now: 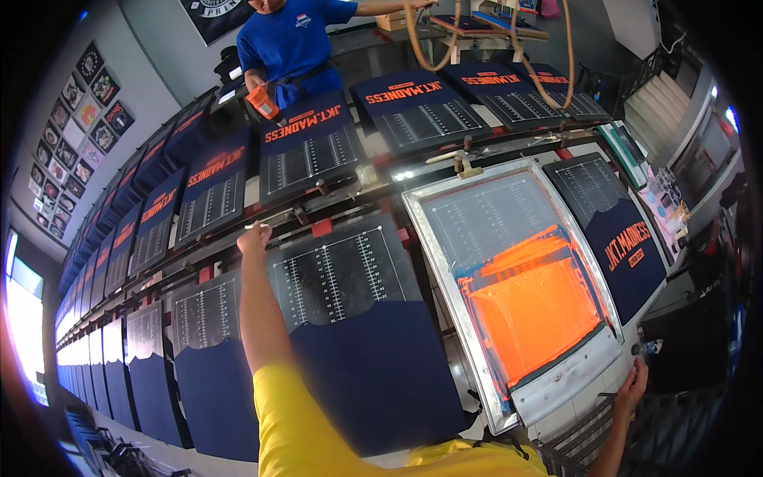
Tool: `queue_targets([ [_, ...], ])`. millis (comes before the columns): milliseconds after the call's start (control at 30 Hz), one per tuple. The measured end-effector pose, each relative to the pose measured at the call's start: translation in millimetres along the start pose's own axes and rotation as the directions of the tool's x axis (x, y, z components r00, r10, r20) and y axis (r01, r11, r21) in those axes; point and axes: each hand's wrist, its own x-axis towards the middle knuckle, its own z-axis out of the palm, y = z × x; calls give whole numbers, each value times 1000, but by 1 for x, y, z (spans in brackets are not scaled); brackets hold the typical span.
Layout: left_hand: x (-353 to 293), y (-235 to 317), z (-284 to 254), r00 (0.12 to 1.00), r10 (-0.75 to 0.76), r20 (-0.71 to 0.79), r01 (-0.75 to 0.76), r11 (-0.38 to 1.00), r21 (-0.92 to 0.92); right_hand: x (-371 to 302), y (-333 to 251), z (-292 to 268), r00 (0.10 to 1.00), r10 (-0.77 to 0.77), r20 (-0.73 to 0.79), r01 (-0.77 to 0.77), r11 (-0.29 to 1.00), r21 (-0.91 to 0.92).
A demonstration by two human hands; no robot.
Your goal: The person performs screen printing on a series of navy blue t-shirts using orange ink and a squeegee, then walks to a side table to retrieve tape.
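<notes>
My left arm in a yellow sleeve stretches forward over the boards. At the rail (280, 223) my left hand (253, 237) has its fingers drawn together; what they hold, if anything, is too small to make out. Low on the right, my right hand (633, 385) hangs with loosely bent fingers and nothing visible in it. Nearest to it are the screen's lower right corner and a small metal fitting (648, 347). The metal-framed printing screen (612, 298) lies over a board, with orange ink (540, 314) spread across its lower mesh. A navy fabric panel (369, 374) covers the board before me.
Long rows of printing boards run away to the left, many carrying navy panels (306, 127) with orange lettering. Across the rail a person in a blue shirt (288, 44) holds an orange heat gun (262, 103). A looped hose (568, 56) hangs at the upper right.
</notes>
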Motion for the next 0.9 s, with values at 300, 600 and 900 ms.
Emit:
queue_targets([
  [300, -76, -49, 5, 953, 117, 281, -155, 981, 118, -25, 9, -15, 999, -50, 0, 49, 991, -127],
  [600, -350, -92, -40, 888, -36, 458, -95, 961, 260, 53, -7, 35, 983, -84, 161, 80, 996, 31],
  [900, -577, -171, -25, 834, -172, 524, -25, 937, 348, 122, 22, 91, 929, -230, 289, 211, 973, 95],
])
